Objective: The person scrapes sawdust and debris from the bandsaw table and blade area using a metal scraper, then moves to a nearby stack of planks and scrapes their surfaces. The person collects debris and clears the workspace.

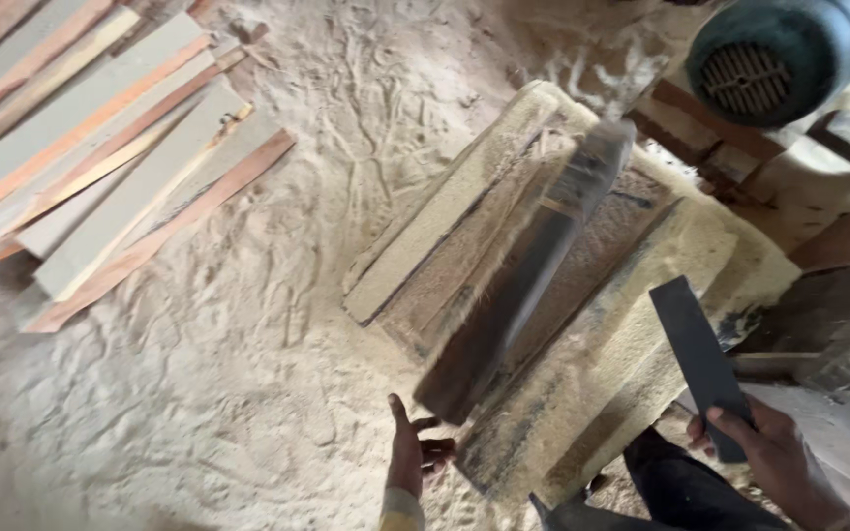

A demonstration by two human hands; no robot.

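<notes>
Here, the left hand (407,454) lay open, thumb raised, its fingers against the near end of a dark wooden plank (528,270) that leaned blurred across a sawdust-caked wooden bench (632,334). The right hand (774,457), at the bench's near right corner, gripped a flat dark strip (698,359) by its lower end. To handle the plank well, I judged the open hand needed a fuller hold under its end, keeping it square on the bench while the strip stayed clear of its path. A stack of pale sawn boards (100,147) lay far left of the bench on sawdust (248,374); a grey-green electric motor (789,54) sat beyond it. No packages, labels or signs showed.
</notes>
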